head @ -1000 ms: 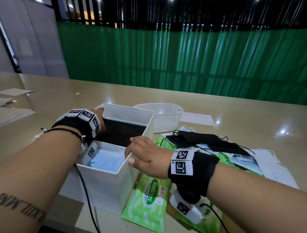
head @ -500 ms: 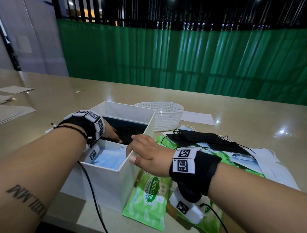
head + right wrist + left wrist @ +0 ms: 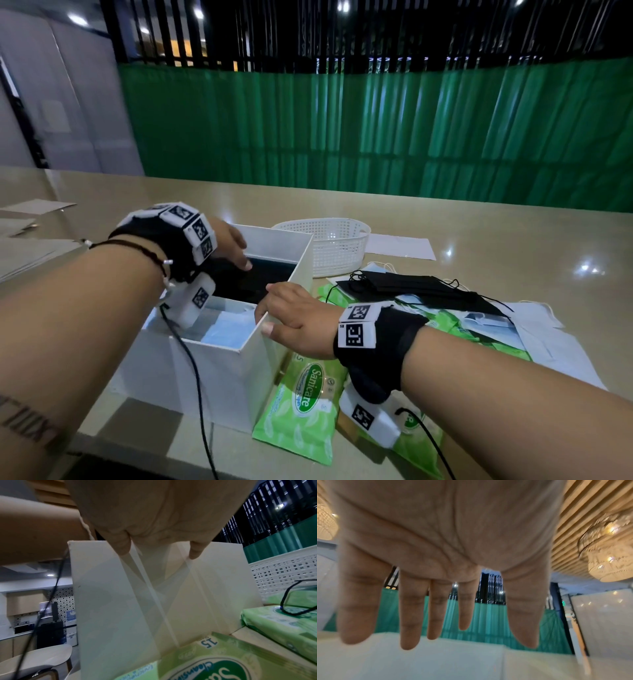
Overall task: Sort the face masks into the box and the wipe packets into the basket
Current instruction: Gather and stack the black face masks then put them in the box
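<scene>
A white open box [image 3: 219, 377] stands on the table with blue masks [image 3: 229, 329] at its near end and black masks [image 3: 253, 284] at its far end. My left hand [image 3: 239, 257] hovers over the black masks with straight, spread fingers [image 3: 436, 615] and holds nothing. My right hand [image 3: 284, 315] grips the right wall of the box [image 3: 120, 601], fingers hooked over the rim and thumb [image 3: 120, 545] on the outside. Green wipe packets [image 3: 301, 404] [image 3: 223, 662] lie right of the box. A white basket [image 3: 329, 246] [image 3: 281, 573] stands behind them.
A pile of black masks [image 3: 411, 284] and white ones [image 3: 548, 342] lies over more green packets to the right. A paper sheet [image 3: 400, 246] lies behind the basket and more papers [image 3: 30, 246] at the far left. A black cable [image 3: 195, 377] hangs from my left wrist.
My left hand has moved from the box's far left corner to above the black masks inside it. My right hand has stayed on the box's right wall.
</scene>
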The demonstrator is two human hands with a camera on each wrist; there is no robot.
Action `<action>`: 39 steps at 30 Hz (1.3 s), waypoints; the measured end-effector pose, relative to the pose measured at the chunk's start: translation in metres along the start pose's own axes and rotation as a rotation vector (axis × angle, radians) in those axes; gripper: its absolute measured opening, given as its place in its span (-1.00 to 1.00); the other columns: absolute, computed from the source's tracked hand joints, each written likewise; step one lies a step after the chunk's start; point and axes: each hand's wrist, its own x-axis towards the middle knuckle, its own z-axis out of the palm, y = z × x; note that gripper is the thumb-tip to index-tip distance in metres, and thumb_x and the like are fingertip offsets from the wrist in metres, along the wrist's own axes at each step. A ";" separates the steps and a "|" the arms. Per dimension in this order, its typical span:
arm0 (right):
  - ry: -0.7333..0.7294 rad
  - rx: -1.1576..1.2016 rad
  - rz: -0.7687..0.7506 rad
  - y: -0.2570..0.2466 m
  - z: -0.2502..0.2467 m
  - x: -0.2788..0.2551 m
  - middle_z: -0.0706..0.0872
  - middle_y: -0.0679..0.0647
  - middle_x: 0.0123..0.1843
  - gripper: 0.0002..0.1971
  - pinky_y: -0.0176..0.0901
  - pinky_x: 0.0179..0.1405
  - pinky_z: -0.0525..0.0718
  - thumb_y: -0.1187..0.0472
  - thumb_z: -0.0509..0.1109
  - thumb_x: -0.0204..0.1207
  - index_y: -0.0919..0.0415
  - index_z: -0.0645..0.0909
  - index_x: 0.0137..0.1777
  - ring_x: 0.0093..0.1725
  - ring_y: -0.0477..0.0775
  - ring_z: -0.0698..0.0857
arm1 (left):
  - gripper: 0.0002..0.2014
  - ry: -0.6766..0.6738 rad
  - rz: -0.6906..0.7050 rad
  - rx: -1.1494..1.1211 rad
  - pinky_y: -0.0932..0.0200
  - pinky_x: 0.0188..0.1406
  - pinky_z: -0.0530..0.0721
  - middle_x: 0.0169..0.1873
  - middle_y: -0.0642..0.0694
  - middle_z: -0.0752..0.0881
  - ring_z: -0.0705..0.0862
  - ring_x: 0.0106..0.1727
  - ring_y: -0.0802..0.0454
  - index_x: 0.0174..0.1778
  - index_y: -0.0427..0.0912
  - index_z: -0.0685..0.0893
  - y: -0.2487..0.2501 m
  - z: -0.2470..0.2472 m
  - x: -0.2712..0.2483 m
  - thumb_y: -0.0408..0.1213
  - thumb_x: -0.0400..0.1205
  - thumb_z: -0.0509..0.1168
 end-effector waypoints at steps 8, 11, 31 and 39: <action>-0.023 -0.115 -0.009 0.006 -0.010 -0.019 0.01 0.00 0.69 -0.47 -0.03 0.64 -0.14 0.14 0.16 0.67 -0.04 0.14 0.61 0.67 0.01 -0.15 | -0.56 0.102 0.316 -0.202 0.11 0.22 0.59 0.10 0.05 0.62 0.64 0.24 0.02 0.38 0.02 0.52 0.078 -0.050 -0.054 0.00 0.59 0.33; -0.025 -0.096 0.057 0.018 -0.028 -0.046 0.10 -0.03 0.67 -0.48 -0.15 0.61 -0.03 0.15 0.21 0.65 -0.04 0.21 0.59 0.65 -0.03 0.03 | -0.65 0.122 0.413 -0.265 -0.07 0.27 0.64 0.17 0.01 0.68 0.66 0.19 0.06 0.25 0.11 0.58 0.102 -0.044 -0.063 0.03 0.55 0.35; 0.223 0.271 1.182 0.210 -0.113 -0.196 0.58 0.21 0.23 -0.67 -0.12 0.08 0.49 0.07 0.19 0.66 0.33 0.53 0.22 0.13 0.14 0.54 | -0.53 -0.031 0.065 -0.698 -0.04 0.43 0.48 0.44 -0.21 0.48 0.50 0.43 -0.17 0.47 -0.27 0.44 0.177 0.065 0.005 -0.13 0.67 0.22; 0.270 0.213 1.203 0.226 -0.095 -0.174 0.47 0.25 0.46 -0.44 -0.14 0.32 0.43 0.00 0.26 0.61 0.31 0.33 0.51 0.43 0.23 0.46 | -0.53 -0.163 -0.097 -0.904 0.20 -0.30 0.59 0.41 -0.32 0.52 0.54 0.41 -0.22 0.44 -0.35 0.46 0.158 0.102 0.034 -0.18 0.66 0.26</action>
